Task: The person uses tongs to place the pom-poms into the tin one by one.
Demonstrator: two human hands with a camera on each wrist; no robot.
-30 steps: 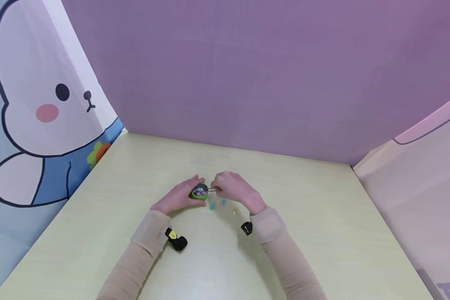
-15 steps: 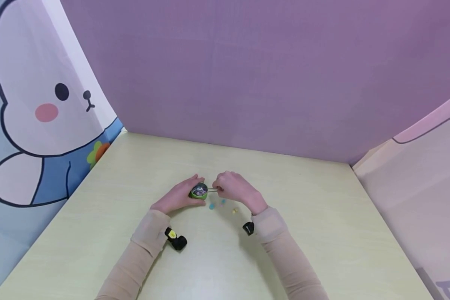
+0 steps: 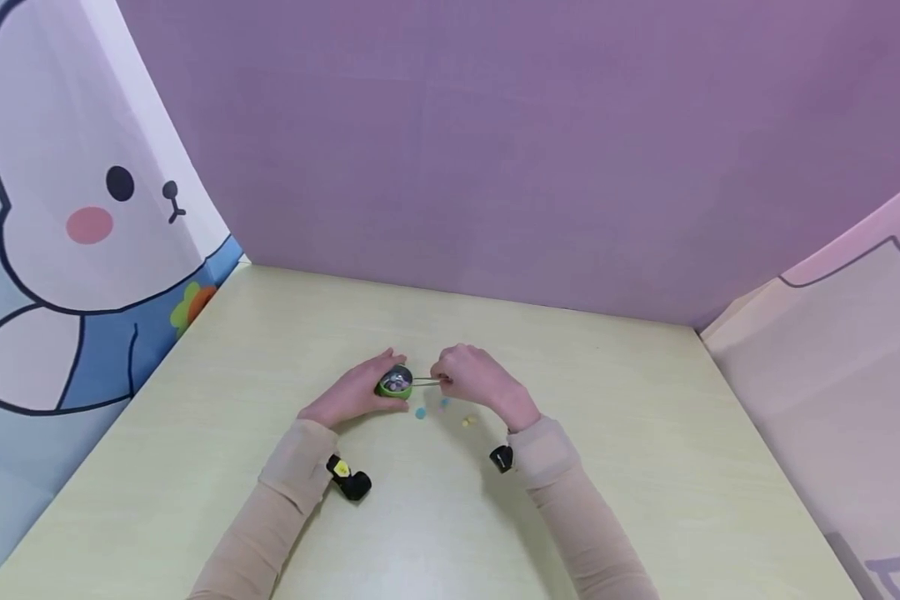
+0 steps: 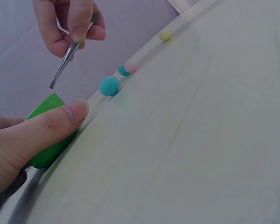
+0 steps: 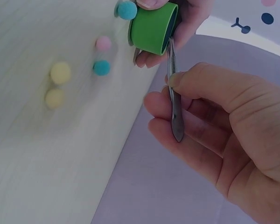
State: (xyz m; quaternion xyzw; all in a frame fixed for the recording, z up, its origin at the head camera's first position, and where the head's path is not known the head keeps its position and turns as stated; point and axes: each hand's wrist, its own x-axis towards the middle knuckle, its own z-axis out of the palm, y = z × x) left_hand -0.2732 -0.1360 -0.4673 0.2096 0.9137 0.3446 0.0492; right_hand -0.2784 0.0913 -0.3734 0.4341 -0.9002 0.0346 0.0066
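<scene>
A small green round container (image 3: 396, 383) with a shiny dark inside stands on the table, held between the thumb and fingers of my left hand (image 3: 354, 392). Metal tweezers (image 5: 176, 107) are pinched between the thumb and fingers of my right hand (image 3: 482, 382). Their tips point left at the container's opening and show bare, a little apart from the green wall, in the left wrist view. Beside the container lies a larger teal pom-pom (image 4: 109, 86). A pink pom-pom (image 5: 103, 43) and a smaller teal pom-pom (image 5: 101, 67) sit close together. Two yellow pom-poms (image 5: 60, 73) lie nearer my right wrist.
The pale wooden table (image 3: 435, 517) extends around both arms. A purple wall (image 3: 495, 167) rises along its back edge, with a cartoon-printed panel (image 3: 82, 150) at the left and a pale panel (image 3: 832, 400) at the right. Black wrist cameras (image 3: 354, 483) hang under the sleeves.
My right hand has drawn slightly to the right, bringing the tweezers' tips from over the container's mouth back to its edge. My left hand keeps its grip on the container; the pom-poms stay put.
</scene>
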